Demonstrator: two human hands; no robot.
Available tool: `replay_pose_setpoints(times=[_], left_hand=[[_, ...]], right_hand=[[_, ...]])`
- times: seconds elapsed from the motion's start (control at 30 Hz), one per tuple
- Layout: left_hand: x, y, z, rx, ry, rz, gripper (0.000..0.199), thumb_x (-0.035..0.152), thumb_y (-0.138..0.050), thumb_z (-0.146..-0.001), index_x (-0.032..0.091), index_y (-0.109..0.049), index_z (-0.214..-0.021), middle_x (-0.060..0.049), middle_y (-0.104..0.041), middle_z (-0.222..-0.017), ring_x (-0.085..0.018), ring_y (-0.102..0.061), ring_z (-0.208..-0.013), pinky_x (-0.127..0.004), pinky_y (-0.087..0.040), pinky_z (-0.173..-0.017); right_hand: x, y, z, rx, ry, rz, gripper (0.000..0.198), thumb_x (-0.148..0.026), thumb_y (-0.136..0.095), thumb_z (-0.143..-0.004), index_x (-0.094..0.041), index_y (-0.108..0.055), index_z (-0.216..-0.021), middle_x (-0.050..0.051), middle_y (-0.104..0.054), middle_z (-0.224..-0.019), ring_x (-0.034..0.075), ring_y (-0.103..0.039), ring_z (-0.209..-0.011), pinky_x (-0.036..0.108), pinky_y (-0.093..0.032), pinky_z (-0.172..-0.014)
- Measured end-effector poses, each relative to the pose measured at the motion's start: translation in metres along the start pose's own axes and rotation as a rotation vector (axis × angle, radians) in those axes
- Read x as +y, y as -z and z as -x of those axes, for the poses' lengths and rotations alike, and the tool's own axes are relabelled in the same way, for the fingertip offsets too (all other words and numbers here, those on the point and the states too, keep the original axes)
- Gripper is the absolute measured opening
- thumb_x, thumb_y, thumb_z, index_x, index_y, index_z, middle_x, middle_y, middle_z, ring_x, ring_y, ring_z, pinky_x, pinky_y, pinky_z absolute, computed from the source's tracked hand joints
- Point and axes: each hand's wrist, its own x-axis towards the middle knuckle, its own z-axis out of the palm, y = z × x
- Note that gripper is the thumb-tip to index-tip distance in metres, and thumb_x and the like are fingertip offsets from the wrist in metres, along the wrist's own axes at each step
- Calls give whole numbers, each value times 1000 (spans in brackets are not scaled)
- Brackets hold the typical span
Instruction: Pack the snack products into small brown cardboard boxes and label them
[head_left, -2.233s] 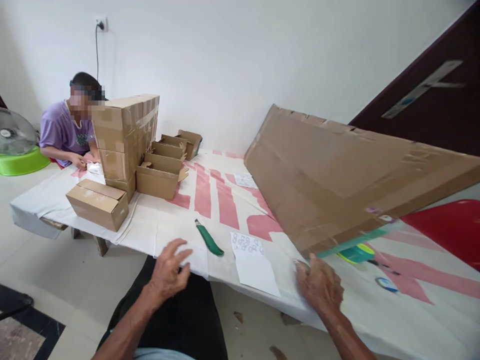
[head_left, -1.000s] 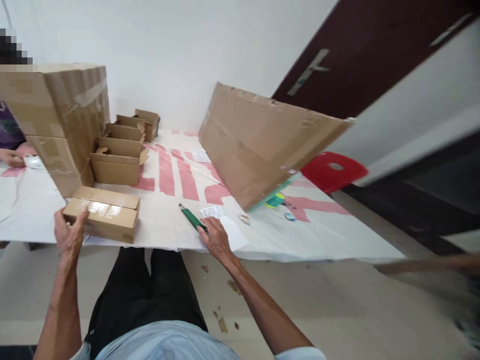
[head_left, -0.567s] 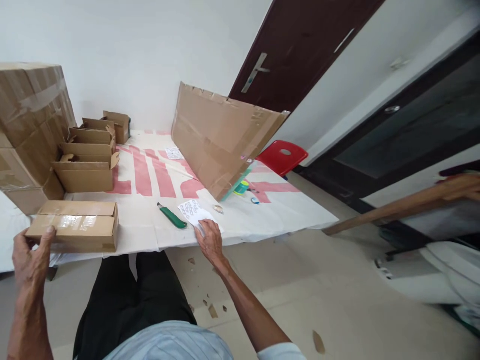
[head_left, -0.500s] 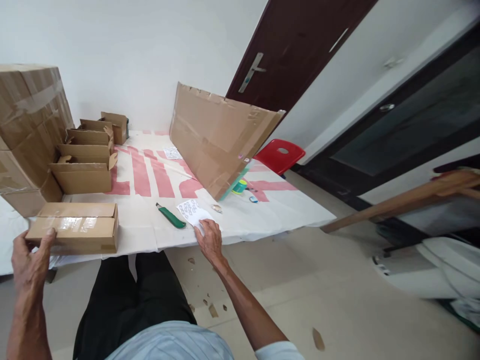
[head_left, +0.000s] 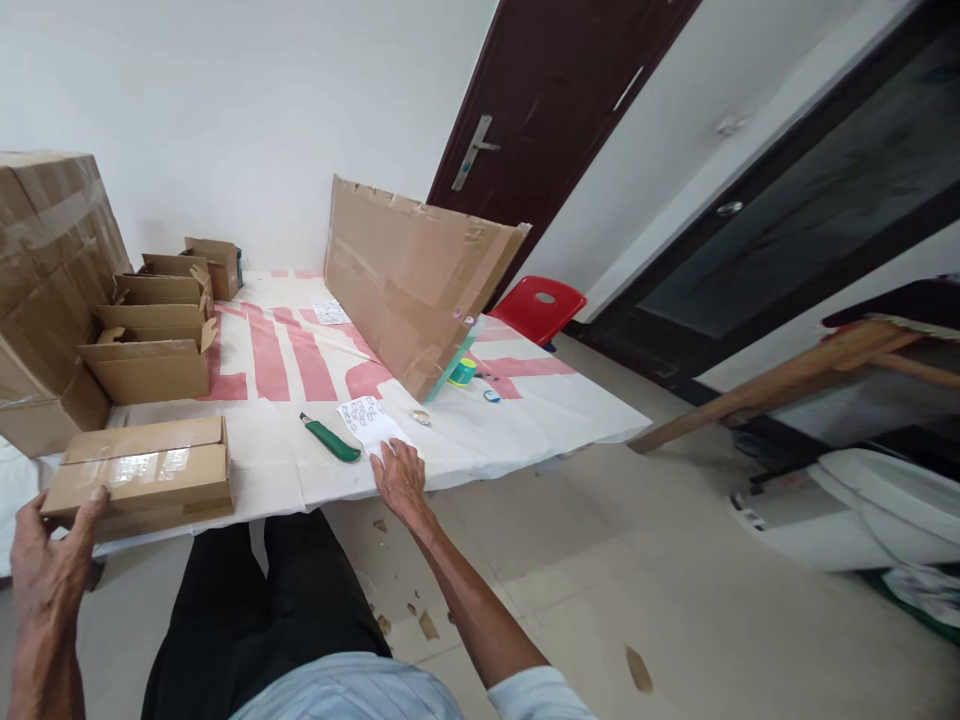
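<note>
At the table's near left lies a closed cardboard box [head_left: 142, 470], its top seam covered with clear tape. My left hand [head_left: 56, 545] grips its left end, the thumb on the near side and the fingers around the corner. My right hand [head_left: 400, 480] rests on the lower part of a white paper sheet [head_left: 367, 420] with rows of small printed outlines, fingers stretched out and slightly bent. Just left of the sheet is a green utility knife [head_left: 330, 438], with its blade end pointing away from me.
Several open small cartons [head_left: 150, 365] stand in a row, beside stacked large boxes [head_left: 49, 290]. A big cardboard panel [head_left: 420, 290] leans on the table, with a green tape roll [head_left: 463, 372] near its foot. Behind is a red chair [head_left: 536, 308]. Cardboard scraps [head_left: 639, 668] lie on the floor.
The view has shifted slightly, moving the scene a little left. Both hands keep their places, the left on the box and the right on the paper sheet.
</note>
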Motion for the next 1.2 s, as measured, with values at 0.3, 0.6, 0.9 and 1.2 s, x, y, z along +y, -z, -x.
replay_pose_setpoints(times=[0.3, 0.6, 0.9, 1.2], left_hand=[[5, -3, 35, -250, -56, 294, 75, 69, -75, -65, 21, -57, -120, -15, -69, -123, -38, -67, -117, -53, -57, -98], [-35, -16, 5, -557, -215, 627, 83, 48, -93, -60, 22, -54, -129, -18, -59, -145, -38, -53, -141, -48, -51, -107], [-39, -37, 6, -675, -300, 803, 98, 46, -96, -58, 29, -47, -140, -15, -55, -151, -38, -48, -148, -49, -44, -115], [-17, -26, 39, -651, -527, 656, 103, 39, -95, -63, 23, -43, -151, -18, -41, -161, -41, -38, -153, -58, -30, -126]], right_hand=[[-5, 7, 2, 49, -5, -87, 39, -36, -47, -100, -15, -73, -122, 23, -66, -130, 37, -57, -116, 53, -47, -94], [-86, 55, -15, -58, 231, -775, 44, -51, -52, -101, -20, -73, -123, 16, -69, -124, 29, -67, -109, 42, -60, -87], [-156, 69, -8, -338, 326, -973, 51, -55, -53, -101, -23, -70, -137, 13, -70, -137, 29, -67, -124, 45, -56, -106], [-117, 41, -17, -375, -30, -1117, 60, -63, -55, -96, -19, -75, -132, 13, -72, -138, 34, -68, -125, 49, -61, -100]])
